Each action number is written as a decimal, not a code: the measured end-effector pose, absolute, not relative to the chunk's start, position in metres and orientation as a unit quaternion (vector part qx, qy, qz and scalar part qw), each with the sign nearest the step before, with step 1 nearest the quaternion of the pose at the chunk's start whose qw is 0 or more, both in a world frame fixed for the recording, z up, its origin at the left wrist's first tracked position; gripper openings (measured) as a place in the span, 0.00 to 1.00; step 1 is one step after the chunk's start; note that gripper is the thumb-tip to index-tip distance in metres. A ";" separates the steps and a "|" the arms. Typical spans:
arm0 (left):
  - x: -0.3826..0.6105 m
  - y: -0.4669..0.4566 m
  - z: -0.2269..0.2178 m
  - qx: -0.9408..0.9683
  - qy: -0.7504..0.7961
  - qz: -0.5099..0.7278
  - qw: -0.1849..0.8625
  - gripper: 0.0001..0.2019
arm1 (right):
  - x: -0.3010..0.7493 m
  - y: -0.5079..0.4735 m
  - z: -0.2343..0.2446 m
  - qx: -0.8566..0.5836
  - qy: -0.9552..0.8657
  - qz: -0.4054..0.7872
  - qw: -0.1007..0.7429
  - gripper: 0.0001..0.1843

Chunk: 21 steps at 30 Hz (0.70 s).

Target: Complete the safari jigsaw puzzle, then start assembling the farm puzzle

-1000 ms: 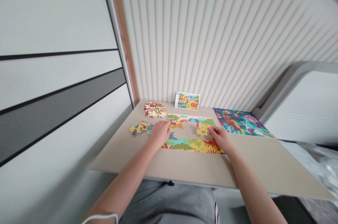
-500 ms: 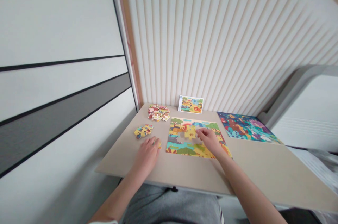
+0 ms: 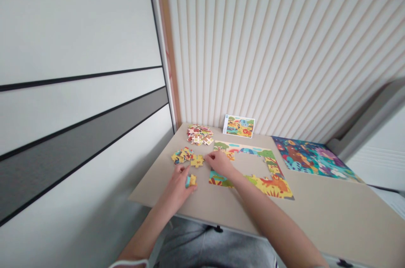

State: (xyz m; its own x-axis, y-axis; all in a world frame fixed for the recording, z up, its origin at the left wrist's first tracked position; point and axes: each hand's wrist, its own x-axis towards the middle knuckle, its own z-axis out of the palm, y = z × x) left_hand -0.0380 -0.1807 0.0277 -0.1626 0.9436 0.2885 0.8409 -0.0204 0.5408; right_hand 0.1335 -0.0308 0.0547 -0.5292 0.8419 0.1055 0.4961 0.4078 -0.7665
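A jigsaw puzzle with an animal scene [image 3: 275, 186] lies on the table, its outer border joined around a bare middle. My right hand [image 3: 220, 163] is closed at the puzzle's left edge, fingertips pinching the side of a yellow puzzle piece [image 3: 198, 160]. That piece is beside a small pile of mostly yellow pieces [image 3: 182, 155]. Nearer to me, my left hand [image 3: 179, 187] curls its thumb and fingers around a blue-and-yellow puzzle piece [image 3: 191, 181], partly hidden by the fingers.
A larger heap of pieces [image 3: 199, 135] sits at the back left of the table [image 3: 202, 207]. Against the ribbed wall leans a picture card [image 3: 239, 126] of the animal scene. A dark blue assembled puzzle [image 3: 311, 156] lies to the right.
My right hand has carried the yellow piece left, out of the puzzle's middle to the small pile. My left hand has turned, showing the blue-and-yellow piece. The view has shifted slightly.
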 end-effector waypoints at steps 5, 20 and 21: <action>-0.024 -0.170 0.047 0.625 0.637 0.428 0.142 0.18 | 0.175 -0.053 0.065 -0.303 -0.828 0.412 0.229 0.21; 0.048 -0.128 0.066 0.626 0.520 0.543 0.208 0.15 | 0.245 -0.037 0.076 -0.327 -0.728 0.499 0.338 0.20; 0.046 -0.130 0.062 0.643 0.520 0.528 0.193 0.15 | 0.248 -0.033 0.073 -0.340 -0.731 0.481 0.344 0.20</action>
State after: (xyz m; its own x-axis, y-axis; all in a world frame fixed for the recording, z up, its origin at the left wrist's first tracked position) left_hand 0.0456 -0.1296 0.0617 -0.0994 0.8724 0.4786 0.4656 -0.3843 0.7972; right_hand 0.2483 -0.0328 0.0730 -0.5321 0.8283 0.1757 0.1673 0.3062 -0.9371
